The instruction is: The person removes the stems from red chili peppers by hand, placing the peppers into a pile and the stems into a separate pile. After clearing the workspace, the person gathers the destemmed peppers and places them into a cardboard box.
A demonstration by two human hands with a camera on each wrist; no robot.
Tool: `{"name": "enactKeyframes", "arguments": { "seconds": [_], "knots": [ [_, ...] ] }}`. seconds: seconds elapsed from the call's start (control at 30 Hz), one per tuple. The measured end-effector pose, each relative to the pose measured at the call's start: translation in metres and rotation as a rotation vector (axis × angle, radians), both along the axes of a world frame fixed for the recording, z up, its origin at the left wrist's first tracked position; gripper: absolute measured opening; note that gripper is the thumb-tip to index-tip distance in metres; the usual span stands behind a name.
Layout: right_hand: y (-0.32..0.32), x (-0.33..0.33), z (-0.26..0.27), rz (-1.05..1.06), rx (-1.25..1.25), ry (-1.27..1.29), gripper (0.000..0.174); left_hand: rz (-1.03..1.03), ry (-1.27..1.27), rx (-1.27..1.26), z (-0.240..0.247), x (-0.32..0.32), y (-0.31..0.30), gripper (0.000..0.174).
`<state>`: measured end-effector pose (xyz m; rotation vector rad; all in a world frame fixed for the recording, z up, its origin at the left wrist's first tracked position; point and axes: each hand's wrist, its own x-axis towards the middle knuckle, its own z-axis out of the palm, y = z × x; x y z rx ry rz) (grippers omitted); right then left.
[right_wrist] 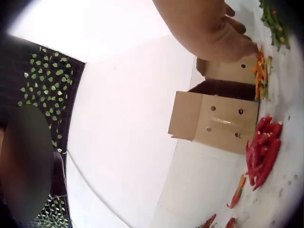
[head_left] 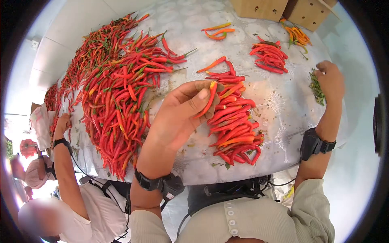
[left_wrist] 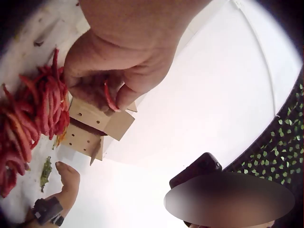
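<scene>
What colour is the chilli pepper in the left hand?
The chilli pepper is red with an orange-yellow upper end, clearest in the head view.

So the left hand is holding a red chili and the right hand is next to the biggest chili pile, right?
Not quite: the head view shows the right hand next to the small green heap. The left hand does hold a red chili.

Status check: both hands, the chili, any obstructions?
Left hand pinching one red chili, orange at its upper end. Right hand by the green stems, nothing visible in its fingers. Nothing visibly blocking either hand.
</scene>
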<state>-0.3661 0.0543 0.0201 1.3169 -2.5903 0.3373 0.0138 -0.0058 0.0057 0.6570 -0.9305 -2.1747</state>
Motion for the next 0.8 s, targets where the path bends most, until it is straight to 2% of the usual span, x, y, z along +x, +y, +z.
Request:
{"name": "enactKeyframes", "arguments": {
  "seconds": [0.1,0.17,0.23,0.3,0.4,0.5,0.6,0.8],
  "knots": [
    [-0.020,0.027,-0.010,0.377,-0.440,-0.170,0.020,0.014,-0.023,-0.041,0.004,-0.003,0.003,0.032],
    [-0.027,0.068,-0.005,0.613,-0.403,-0.717,0.020,0.013,-0.034,-0.040,0.006,-0.005,0.004,0.034],
    [-0.025,0.107,-0.008,0.873,-0.350,-0.992,0.022,-0.003,-0.091,-0.073,0.006,-0.006,0.004,0.037],
    [-0.018,0.134,-0.010,1.019,-0.284,-1.229,0.026,-0.015,-0.130,-0.080,0.005,-0.006,0.004,0.040],
    [-0.013,0.153,-0.004,1.053,-0.146,-1.461,0.025,-0.019,-0.181,-0.071,0.006,-0.009,0.005,0.043],
    [-0.009,0.165,-0.011,1.065,-0.207,-1.606,0.025,-0.025,-0.259,-0.100,0.012,-0.013,0.006,0.045],
    [-0.008,0.163,-0.009,1.023,-0.155,-1.563,0.022,-0.034,-0.296,-0.146,0.015,-0.013,0.008,0.045],
    [-0.007,0.162,-0.006,0.955,-0.328,-1.396,0.017,0.016,-0.315,-0.135,0.016,-0.004,0.002,0.036]
  ]
}}
